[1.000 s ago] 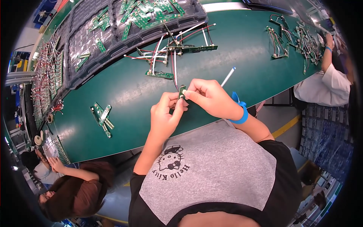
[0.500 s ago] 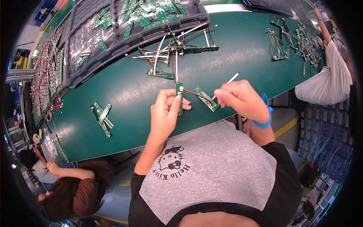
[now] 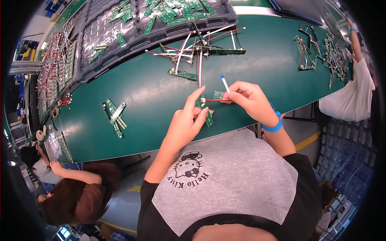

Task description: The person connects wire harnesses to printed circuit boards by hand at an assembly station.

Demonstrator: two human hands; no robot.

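Closest to the wearer, the left hand (image 3: 185, 120) pinches a narrow green circuit board (image 3: 205, 113) between thumb and fingers, index finger raised, holding it just above the near edge of the green table (image 3: 152, 96). The right hand (image 3: 249, 100), with a blue wristband (image 3: 272, 124) on that wrist, is closed around a thin red-and-white wire lead (image 3: 215, 100) whose white connector end meets the board at the left fingertips. A white lead with a blue tip (image 3: 224, 83) sticks up out of the same grip. A small green board (image 3: 218, 94) lies on the table just beside these fingers.

The risk, as I judge it, is at that joint: the connector is tiny and held in mid-air, so a slanted push could bend its pins, or the board could slip out of the pinch and drop off the table edge. The spare blue-tipped lead could also snag.

Further left lies a small cluster of green boards (image 3: 114, 114). Beyond the hands sits a tangle of wired boards (image 3: 197, 50), then dark trays (image 3: 120, 36) filled with more green boards. At the far right, 1 co-worker in white (image 3: 354, 92) handles wire harnesses (image 3: 321, 52); another person (image 3: 76, 193) sits at lower left.
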